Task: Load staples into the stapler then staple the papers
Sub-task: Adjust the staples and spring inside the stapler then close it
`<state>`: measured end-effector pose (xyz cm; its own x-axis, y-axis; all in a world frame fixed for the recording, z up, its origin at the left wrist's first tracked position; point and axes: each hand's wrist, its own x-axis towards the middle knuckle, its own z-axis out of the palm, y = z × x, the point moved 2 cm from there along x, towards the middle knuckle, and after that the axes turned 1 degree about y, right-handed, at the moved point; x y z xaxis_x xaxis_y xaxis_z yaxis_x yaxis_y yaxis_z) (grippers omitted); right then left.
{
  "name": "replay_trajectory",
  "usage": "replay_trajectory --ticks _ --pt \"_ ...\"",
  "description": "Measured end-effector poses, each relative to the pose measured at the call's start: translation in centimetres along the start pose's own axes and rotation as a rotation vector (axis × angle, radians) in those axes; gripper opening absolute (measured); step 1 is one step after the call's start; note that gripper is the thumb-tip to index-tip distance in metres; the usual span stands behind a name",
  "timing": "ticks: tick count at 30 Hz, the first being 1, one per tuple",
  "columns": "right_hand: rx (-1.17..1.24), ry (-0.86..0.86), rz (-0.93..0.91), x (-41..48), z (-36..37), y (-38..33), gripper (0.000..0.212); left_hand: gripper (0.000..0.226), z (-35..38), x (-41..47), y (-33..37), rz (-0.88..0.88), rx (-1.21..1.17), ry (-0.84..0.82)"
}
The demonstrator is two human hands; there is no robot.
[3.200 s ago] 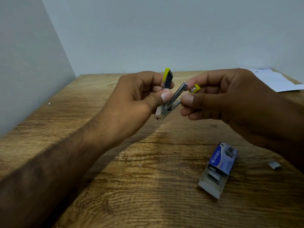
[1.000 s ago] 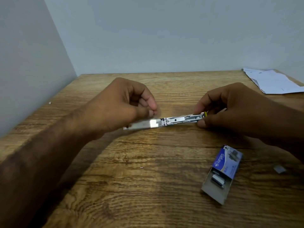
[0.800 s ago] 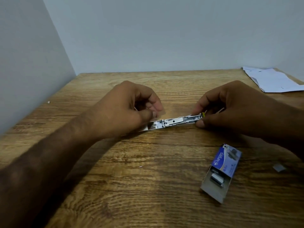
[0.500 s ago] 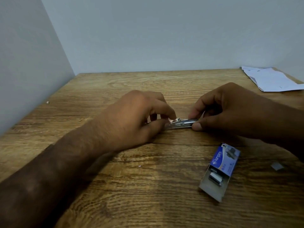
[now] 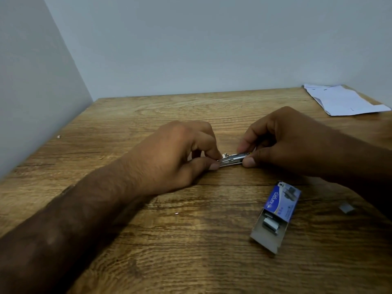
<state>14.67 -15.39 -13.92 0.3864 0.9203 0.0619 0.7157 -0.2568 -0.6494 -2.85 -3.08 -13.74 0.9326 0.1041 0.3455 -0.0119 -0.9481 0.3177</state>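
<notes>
The small stapler (image 5: 232, 159) lies opened flat on the wooden table (image 5: 191, 240), only a short stretch of its metal channel showing between my hands. My left hand (image 5: 174, 158) pinches its left part with thumb and forefinger. My right hand (image 5: 286, 143) pinches its right end, hiding the yellow tip. A blue staple box (image 5: 275, 215) lies slid open in front of my right hand, with staple strips visible in its tray. The white papers (image 5: 343, 100) lie at the far right corner.
A small loose strip of staples (image 5: 346, 208) lies on the table right of the box. Walls close the table at the back and along the left side. A tiny speck (image 5: 59, 136) sits near the left wall.
The stapler came down from mid-air and was laid flat on the table. My left hand slid right along it, covering most of the metal.
</notes>
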Motion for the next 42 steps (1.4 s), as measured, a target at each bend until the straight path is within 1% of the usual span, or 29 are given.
replay_trajectory --ticks 5,7,11,14,16,20,22,29,36,42 --pt "-0.011 0.005 -0.018 0.0 0.0 0.0 0.017 0.003 0.2 0.4 -0.1 -0.009 -0.032 -0.017" --pt "-0.011 0.006 -0.018 0.1 0.0 0.1 0.017 0.003 0.3 0.3 -0.4 -0.038 -0.072 -0.013" --pt "-0.009 -0.026 -0.021 0.1 0.1 -0.1 0.017 0.019 0.8 -0.1 -0.9 -0.111 -0.103 -0.037" --pt "-0.047 -0.015 -0.043 0.1 0.1 -0.2 0.017 0.031 1.0 0.0 -0.9 -0.069 -0.089 -0.081" --pt "-0.047 -0.009 -0.049 0.1 0.1 -0.1 0.017 0.029 0.9 0.2 -0.9 -0.044 -0.045 -0.11" --pt "-0.041 -0.023 -0.046 0.1 0.1 -0.1 0.017 0.018 0.9 0.7 -1.0 -0.067 -0.077 -0.172" --pt "-0.034 -0.022 -0.044 0.1 0.1 -0.1 0.016 0.018 0.9 1.0 -1.1 -0.075 -0.098 -0.191" --pt "0.013 -0.034 -0.006 0.1 0.0 -0.2 0.016 0.017 1.1 0.7 -2.0 -0.072 -0.272 -0.028" --pt "0.036 -0.033 -0.007 0.1 0.0 -0.3 0.018 0.03 1.1 0.7 -1.8 -0.082 -0.209 0.025" --pt "0.047 -0.024 -0.004 0.0 0.0 -0.2 0.018 0.012 0.7 0.6 -1.5 -0.045 -0.137 0.05"
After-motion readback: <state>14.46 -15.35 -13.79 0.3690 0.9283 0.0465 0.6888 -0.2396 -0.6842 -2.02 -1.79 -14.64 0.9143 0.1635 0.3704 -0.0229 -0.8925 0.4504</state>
